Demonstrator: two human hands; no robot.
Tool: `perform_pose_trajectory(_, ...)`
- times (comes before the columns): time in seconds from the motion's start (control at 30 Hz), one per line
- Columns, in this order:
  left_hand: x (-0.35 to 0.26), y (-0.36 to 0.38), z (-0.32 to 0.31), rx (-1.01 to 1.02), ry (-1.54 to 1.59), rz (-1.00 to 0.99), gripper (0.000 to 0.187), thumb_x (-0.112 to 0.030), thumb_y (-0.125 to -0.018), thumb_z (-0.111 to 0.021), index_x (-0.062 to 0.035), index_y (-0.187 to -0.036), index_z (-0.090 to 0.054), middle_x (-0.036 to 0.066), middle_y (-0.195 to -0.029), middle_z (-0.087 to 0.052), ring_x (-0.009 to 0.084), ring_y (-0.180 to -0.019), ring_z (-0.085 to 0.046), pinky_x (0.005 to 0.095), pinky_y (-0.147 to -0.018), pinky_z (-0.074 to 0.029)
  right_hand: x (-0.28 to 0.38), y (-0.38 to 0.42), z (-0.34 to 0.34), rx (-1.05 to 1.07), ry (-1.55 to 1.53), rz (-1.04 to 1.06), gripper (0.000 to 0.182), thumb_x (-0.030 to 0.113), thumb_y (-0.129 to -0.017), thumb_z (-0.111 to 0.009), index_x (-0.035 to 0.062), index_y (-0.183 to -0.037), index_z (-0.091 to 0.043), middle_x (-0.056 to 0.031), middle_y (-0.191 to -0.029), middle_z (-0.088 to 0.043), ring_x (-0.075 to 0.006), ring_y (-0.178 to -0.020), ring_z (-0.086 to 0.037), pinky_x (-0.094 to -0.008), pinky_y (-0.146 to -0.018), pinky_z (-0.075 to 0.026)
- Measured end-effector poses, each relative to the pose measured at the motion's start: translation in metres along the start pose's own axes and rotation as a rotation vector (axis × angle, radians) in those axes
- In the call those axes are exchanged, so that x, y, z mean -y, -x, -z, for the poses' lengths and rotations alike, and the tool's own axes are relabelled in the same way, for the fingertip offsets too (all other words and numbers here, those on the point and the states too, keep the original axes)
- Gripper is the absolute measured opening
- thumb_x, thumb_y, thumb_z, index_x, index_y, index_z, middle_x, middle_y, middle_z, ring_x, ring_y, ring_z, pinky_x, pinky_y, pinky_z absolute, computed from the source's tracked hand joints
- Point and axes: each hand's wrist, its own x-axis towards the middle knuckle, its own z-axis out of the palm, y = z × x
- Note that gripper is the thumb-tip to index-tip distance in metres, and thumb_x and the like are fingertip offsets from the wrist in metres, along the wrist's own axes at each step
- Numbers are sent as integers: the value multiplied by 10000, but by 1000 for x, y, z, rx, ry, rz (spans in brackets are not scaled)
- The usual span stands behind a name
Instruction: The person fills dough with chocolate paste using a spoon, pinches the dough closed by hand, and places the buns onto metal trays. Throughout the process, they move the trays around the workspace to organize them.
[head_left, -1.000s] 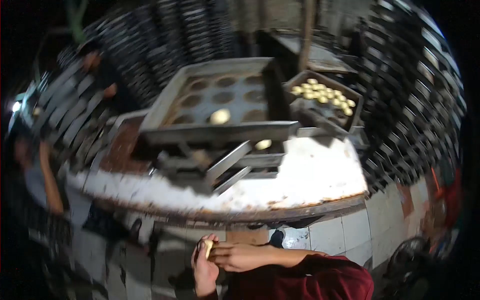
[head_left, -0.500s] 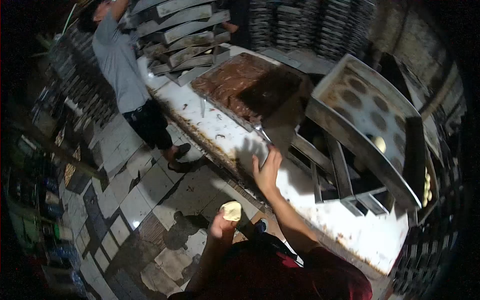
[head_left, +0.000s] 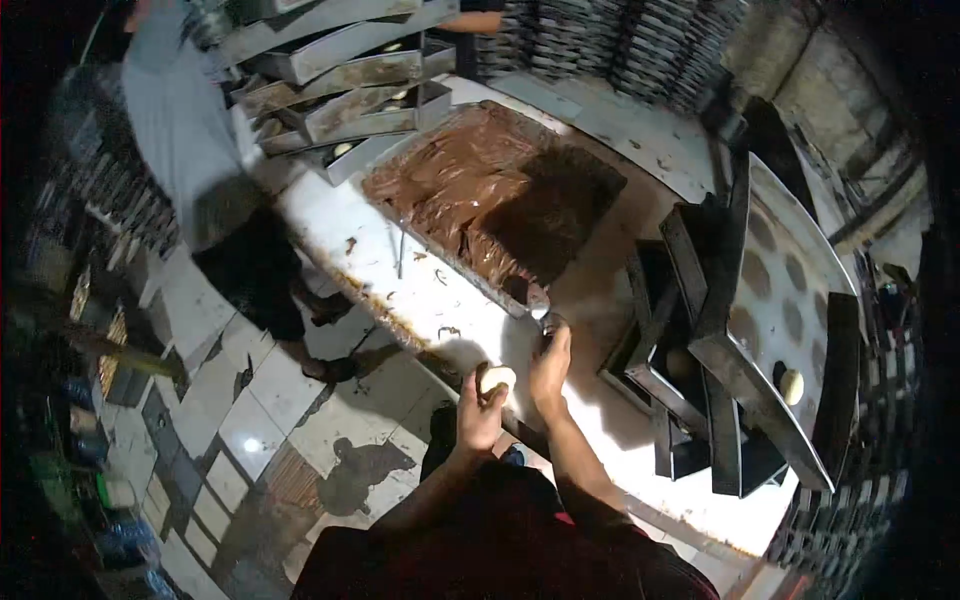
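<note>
My left hand [head_left: 479, 424] is closed round a flattened piece of pale dough [head_left: 497, 379], just off the table's near edge. Beside it, my right hand [head_left: 550, 372] grips a small spoon-like metal tool [head_left: 539, 301]; its exact kind is hard to make out. The tool's shiny end touches the near corner of a wide tray of brown, chocolate-like paste [head_left: 460, 180]. A thin metal utensil [head_left: 402, 250] leans at the tray's left side.
Metal pans [head_left: 735, 370] are stacked crookedly on the right, the top one holding a dough ball [head_left: 791, 387]. More stacked pans [head_left: 360, 75] stand at the far left of the white table [head_left: 430, 300]. Another person in a grey shirt [head_left: 180, 130] stands beyond the table's left edge.
My right hand has gone from open fingers to gripping the tool. My left hand has come up and right with the dough, beside it. The view has shifted, and the other person stands nearer.
</note>
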Motion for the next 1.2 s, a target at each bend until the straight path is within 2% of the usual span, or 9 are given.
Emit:
perform_pose_trajectory(0.1, -42, -24, 7, 12, 254, 462, 350, -49, -824, -606, -14, -1155, -496, 52, -925, -587, 126, -844, -552, 275, -718, -457, 19, -17, 9, 77, 31, -148, 275, -70, -718, -521, 4, -983, -525, -220, -854, -558, -404, -764, -556, -430, -652, -457)
perform_pose_trajectory(0.2, -36, -45, 11, 276, -64, 464, 351, -77, -828, -596, -25, -1162, -502, 46, -909, -592, 123, -822, -559, 264, -688, -461, 72, -43, 22, 274, 389, 226, 244, -20, -734, -525, 34, -971, -542, -180, -752, -609, -353, -654, -608, -423, -577, -500)
perform_pose_trajectory(0.27, -77, -40, -8, 412, 467, 558, 416, -57, -835, -539, -25, -1240, -453, 87, -1081, -563, 165, -979, -536, 298, -865, -438, 81, -71, 20, 498, 709, 196, 255, 102, -782, -504, 83, -1022, -590, -190, -619, -599, -338, -559, -612, -439, -520, -501)
perform_pose_trajectory(0.4, -81, -55, 17, 347, 780, 598, 388, 0, -845, -499, 36, -1228, -453, 136, -1214, -514, 213, -1087, -526, 320, -934, -440, 75, -119, -3, 528, 796, 288, 241, 128, -816, -486, 111, -1026, -603, -171, -705, -635, -309, -626, -638, -432, -585, -514)
perform_pose_trajectory(0.57, -62, -78, 46, 229, 586, 610, 413, -228, -898, -519, 2, -1235, -450, 102, -1204, -540, 205, -1088, -536, 329, -938, -427, 95, -125, 1, 952, 938, 208, 184, 213, -855, -508, 103, -917, -641, -176, -855, -648, -337, -709, -650, -427, -588, -503)
perform_pose_trajectory(0.73, -89, -85, 25, 98, 791, 646, 327, -257, -908, -495, -32, -1145, -503, 61, -1103, -565, 182, -1042, -526, 326, -938, -423, 108, -87, 52, 622, 309, -52, 145, 98, -777, -589, 129, -901, -659, -164, -699, -633, -327, -624, -621, -414, -601, -507)
perform_pose_trajectory(0.8, -75, -93, 23, 276, 948, 613, 297, -244, -917, -461, -12, -1092, -523, 85, -1094, -555, 203, -1043, -513, 373, -950, -417, 83, -50, 46, 499, 148, 149, 384, 1, -712, -591, 142, -1066, -637, -155, -722, -592, -304, -660, -582, -391, -659, -493)
perform_pose_trajectory(0.9, -123, -83, 12, 90, 1110, 627, 319, -186, -926, -421, 63, -1113, -489, 176, -1146, -525, 276, -1118, -478, 440, -1008, -373, 64, -11, 32, 342, 32, 319, 693, -109, -659, -515, 178, -1290, -510, -84, -700, -456, -219, -667, -474, -321, -667, -452)
perform_pose_trajectory(1.2, -124, 6, 25, 271, 787, -32, 331, -144, -838, -461, 16, -1125, -501, 171, -1193, -512, 288, -1134, -485, 438, -1004, -374, -46, -14, 17, 261, -55, 156, 555, -57, -817, -476, 113, -1342, -420, -232, -631, -553, -263, -507, -526, -385, -468, -453)
